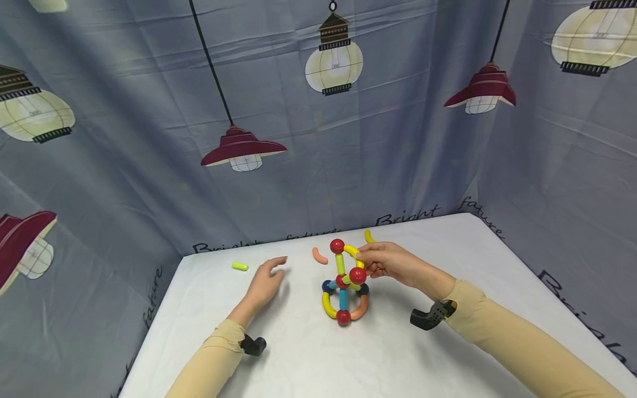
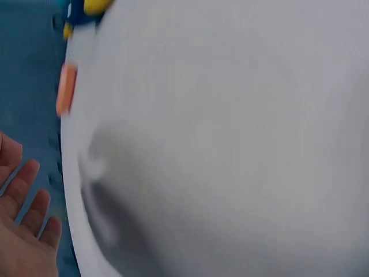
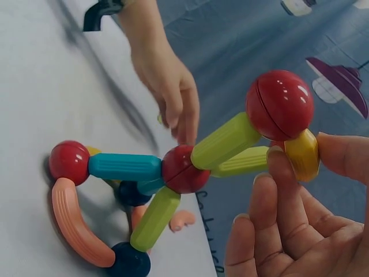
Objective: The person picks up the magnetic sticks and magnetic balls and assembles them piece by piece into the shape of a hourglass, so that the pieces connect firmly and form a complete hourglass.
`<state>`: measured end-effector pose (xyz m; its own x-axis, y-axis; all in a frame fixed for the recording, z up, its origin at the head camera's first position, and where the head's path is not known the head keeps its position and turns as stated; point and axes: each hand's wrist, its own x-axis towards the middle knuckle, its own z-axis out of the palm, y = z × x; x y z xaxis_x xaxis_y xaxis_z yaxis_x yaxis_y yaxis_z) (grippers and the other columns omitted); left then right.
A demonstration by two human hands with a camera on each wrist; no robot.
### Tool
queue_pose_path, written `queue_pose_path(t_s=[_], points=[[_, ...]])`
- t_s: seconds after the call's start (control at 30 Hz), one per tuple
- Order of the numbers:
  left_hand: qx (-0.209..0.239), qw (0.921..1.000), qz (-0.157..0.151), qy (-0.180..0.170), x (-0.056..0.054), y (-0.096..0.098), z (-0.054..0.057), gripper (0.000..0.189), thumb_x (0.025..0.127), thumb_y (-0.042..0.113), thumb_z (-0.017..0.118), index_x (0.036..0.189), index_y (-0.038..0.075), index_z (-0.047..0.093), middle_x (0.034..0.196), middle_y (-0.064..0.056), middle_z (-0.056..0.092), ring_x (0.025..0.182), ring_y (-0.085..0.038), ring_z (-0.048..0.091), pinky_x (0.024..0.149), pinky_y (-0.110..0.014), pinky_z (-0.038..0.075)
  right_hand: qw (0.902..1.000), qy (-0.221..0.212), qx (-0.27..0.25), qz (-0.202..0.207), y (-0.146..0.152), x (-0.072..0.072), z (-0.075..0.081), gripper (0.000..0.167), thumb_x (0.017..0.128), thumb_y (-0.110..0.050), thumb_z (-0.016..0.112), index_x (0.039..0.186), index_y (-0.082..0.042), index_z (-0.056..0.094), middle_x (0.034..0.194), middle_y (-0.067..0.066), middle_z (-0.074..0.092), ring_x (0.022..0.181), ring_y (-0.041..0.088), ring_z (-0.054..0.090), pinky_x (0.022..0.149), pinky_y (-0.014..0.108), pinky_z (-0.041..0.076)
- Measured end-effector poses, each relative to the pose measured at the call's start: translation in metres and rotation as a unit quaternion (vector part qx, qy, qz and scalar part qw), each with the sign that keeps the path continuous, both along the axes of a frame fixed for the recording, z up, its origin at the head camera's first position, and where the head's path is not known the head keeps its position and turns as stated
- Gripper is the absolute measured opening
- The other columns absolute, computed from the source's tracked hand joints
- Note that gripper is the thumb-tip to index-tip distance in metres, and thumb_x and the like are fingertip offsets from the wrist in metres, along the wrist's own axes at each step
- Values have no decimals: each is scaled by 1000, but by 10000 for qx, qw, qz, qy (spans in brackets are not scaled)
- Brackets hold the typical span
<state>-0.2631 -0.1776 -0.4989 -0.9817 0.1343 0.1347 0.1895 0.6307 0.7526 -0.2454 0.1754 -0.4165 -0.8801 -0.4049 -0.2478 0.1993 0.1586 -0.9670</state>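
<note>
A magnetic ball-and-rod structure stands on the white table, with a red center ball [image 3: 185,168], blue rod [image 1: 343,299], dark blue ball [image 3: 131,261] and curved orange rod [image 3: 81,225]. My right hand [image 1: 393,262] pinches a curved yellow rod [image 3: 304,156] between thumb and fingers. In the head view that rod spans from the upper red ball [image 1: 337,246] to the front red ball [image 1: 357,275]. My left hand [image 1: 266,284] holds nothing, fingers loosely extended, left of the structure. The left wrist view shows its spread fingers [image 2: 34,208].
A short lime rod [image 1: 240,266] lies beyond the left hand. Behind the structure are a curved orange rod [image 1: 319,256] and a curved yellow rod [image 1: 369,236], near the table's back edge. A grey-blue curtain [image 1: 298,193] with printed lamps surrounds the table [image 1: 398,359].
</note>
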Motion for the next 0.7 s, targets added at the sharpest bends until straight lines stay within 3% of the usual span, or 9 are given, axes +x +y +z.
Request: queue_pose_path(t_s=[0.1,0.23,0.33,0.47,0.6,0.7], points=[[-804,9949,576,176,-10,-32,-3,45,100,7,49,144,5,57,147,-18,53,141,-41,40,115,-57,30,10000,-12,2,-41,0,1,0,52,97,-29,69,132,6,56,87,7,61,74,18,55,74,29,54],[-1902,9769,949,212,-15,-64,-3,46,101,6,46,147,2,51,153,-21,45,145,-44,33,116,-60,27,10000,-20,13,-24,-2,2,1,52,97,-29,70,133,6,56,87,7,60,75,19,55,74,29,54],[-2508,9632,965,86,-16,-79,-1,48,103,6,45,151,1,46,159,-23,37,148,-44,26,117,-61,24,10000,-35,45,-4,-4,2,0,53,97,-30,70,133,6,55,87,7,60,76,19,55,75,29,53],[-3031,9499,756,-98,-15,-86,1,48,104,4,43,152,-2,43,161,-25,31,150,-47,21,118,-61,21,10000,-27,79,-28,-4,2,0,54,97,-30,69,134,6,55,87,6,60,76,19,55,74,28,53],[-3328,9409,597,-182,-13,-87,-1,45,105,4,42,149,-3,47,156,-26,38,147,-47,27,117,-60,24,10000,-46,48,-44,-2,2,-1,53,97,-29,70,134,6,55,87,7,60,75,19,55,74,28,53],[-3374,9393,628,-60,-13,-87,-3,42,104,2,47,145,-2,53,150,-24,48,142,-45,38,114,-59,32,10000,-37,3,-44,-1,1,0,52,97,-29,69,133,6,56,87,7,60,75,19,55,74,29,53]])
